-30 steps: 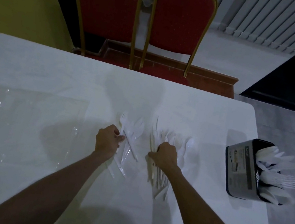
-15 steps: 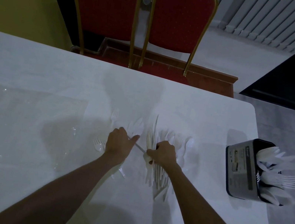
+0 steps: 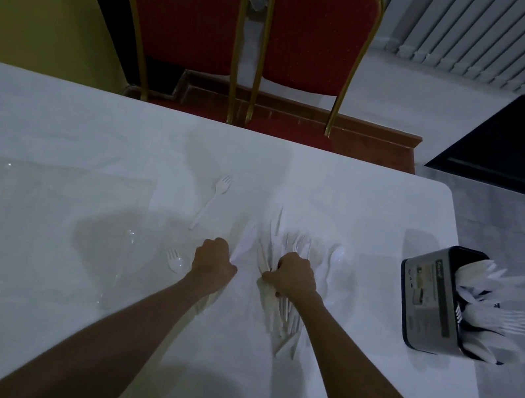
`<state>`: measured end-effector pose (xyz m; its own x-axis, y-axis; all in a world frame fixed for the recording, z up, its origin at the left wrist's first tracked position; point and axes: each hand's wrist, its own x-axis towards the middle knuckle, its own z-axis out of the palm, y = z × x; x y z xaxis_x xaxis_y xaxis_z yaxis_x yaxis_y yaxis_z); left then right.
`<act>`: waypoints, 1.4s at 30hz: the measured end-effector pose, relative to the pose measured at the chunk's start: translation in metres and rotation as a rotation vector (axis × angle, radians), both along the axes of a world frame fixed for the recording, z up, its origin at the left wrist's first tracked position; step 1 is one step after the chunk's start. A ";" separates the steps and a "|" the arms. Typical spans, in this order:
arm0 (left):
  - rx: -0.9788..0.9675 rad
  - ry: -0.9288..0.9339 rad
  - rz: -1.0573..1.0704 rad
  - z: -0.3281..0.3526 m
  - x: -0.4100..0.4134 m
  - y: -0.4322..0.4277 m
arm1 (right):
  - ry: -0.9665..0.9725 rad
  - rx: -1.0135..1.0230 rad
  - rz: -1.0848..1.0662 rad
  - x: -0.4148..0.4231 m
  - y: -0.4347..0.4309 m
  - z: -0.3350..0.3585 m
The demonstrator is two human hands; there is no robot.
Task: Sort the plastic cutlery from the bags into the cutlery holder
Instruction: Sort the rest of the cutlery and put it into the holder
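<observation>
White plastic cutlery lies on a white table point(image 3: 90, 142). My right hand point(image 3: 295, 275) is closed around a fanned bundle of cutlery point(image 3: 288, 245) at the middle of the table. My left hand point(image 3: 214, 260) grips a white spoon point(image 3: 246, 241) just left of that bundle. One loose fork point(image 3: 210, 202) lies farther back, and another fork point(image 3: 174, 259) rests just left of my left hand. The black cutlery holder point(image 3: 425, 295) stands at the right edge, with white forks and spoons sticking out of it.
An empty clear plastic bag point(image 3: 25, 214) lies flat on the left half of the table. Two red chairs with gold frames point(image 3: 249, 23) stand behind the far edge. The holder sits close to the table's right edge.
My left hand moved right toward the bundle with a spoon, leaving two forks behind on the table to its left. My right hand stayed on the bundle.
</observation>
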<state>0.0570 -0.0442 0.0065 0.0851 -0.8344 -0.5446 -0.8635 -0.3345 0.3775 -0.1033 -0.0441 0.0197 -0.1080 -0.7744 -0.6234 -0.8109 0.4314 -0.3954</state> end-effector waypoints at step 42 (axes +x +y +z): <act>0.000 0.003 -0.159 0.004 -0.001 0.011 | -0.185 -0.134 -0.266 -0.015 0.016 0.041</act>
<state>0.0561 -0.0332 0.0110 -0.0503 -0.8371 -0.5448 -0.9044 -0.1933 0.3805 -0.1183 -0.0282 0.0604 -0.2120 -0.8107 -0.5458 -0.5864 0.5523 -0.5925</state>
